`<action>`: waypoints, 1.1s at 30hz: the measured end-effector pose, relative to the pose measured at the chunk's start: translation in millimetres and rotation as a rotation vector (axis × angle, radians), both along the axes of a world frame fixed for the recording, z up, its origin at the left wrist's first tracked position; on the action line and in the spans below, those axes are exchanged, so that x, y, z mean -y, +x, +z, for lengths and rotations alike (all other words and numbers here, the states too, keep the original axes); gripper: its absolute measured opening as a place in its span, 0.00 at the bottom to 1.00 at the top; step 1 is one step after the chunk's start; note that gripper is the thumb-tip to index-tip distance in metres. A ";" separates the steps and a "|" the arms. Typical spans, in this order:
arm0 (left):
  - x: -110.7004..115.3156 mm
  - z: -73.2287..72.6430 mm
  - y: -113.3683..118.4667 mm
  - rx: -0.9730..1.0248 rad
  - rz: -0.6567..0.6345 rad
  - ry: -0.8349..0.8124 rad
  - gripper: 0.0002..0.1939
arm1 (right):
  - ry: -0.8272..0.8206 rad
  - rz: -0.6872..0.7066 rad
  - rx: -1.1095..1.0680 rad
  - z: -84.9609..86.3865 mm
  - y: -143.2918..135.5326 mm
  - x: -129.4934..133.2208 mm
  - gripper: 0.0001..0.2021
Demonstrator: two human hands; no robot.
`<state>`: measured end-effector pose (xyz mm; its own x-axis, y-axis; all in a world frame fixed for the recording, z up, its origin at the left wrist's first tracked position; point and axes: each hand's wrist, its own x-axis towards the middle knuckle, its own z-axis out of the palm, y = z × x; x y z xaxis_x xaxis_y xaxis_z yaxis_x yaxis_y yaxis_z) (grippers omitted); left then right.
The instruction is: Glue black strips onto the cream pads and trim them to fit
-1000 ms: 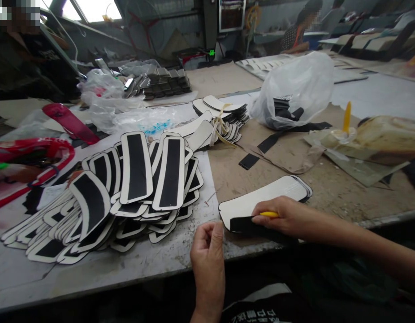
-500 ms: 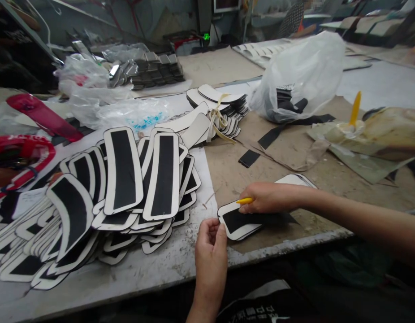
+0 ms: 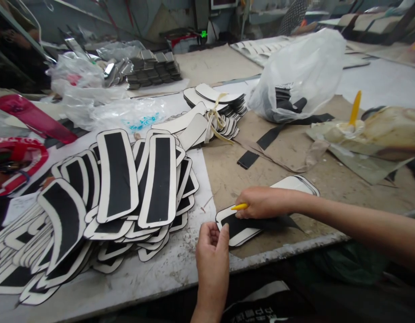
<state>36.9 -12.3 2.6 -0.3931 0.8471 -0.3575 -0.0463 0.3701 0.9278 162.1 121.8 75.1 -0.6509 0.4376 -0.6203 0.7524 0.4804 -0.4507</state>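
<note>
Near the table's front edge, a rounded white panel point(image 3: 246, 236) lies on a stack of similar panels, with a black strip point(image 3: 278, 221) laid along it. The strip's loose pointed tail hangs past the panel on the right. My left hand point(image 3: 212, 255) is closed at the panel's left end, thumb on top and fingers curled at the edge. My right hand point(image 3: 261, 202) rests over the strip with its fingers closed around a yellow pointed stick point(image 3: 239, 207), whose tip points left. My right fingertips touch the strip.
At left, a large overlapping pile of white panels with black strips point(image 3: 157, 179) spreads out. Behind stand tied white panels point(image 3: 221, 96) and a clear plastic bag point(image 3: 301, 72) of black pieces. A second yellow stick point(image 3: 355, 107) stands upright in a pale container at right.
The view has shifted slightly, so the pile appears a little further left. Both hands keep nearly the same places on the panel, and the right hand still holds the yellow stick.
</note>
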 end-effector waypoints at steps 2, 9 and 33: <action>-1.0 -1.6 -0.2 -0.005 0.000 0.005 0.13 | 0.035 0.028 0.013 4.4 2.3 2.5 0.14; -2.7 -5.3 -4.4 0.063 0.016 0.016 0.12 | 0.215 -0.086 0.056 29.6 80.5 8.2 0.11; -4.6 -17.6 -18.0 0.061 0.052 -0.116 0.26 | 0.568 -0.320 0.366 1.3 110.8 -2.9 0.17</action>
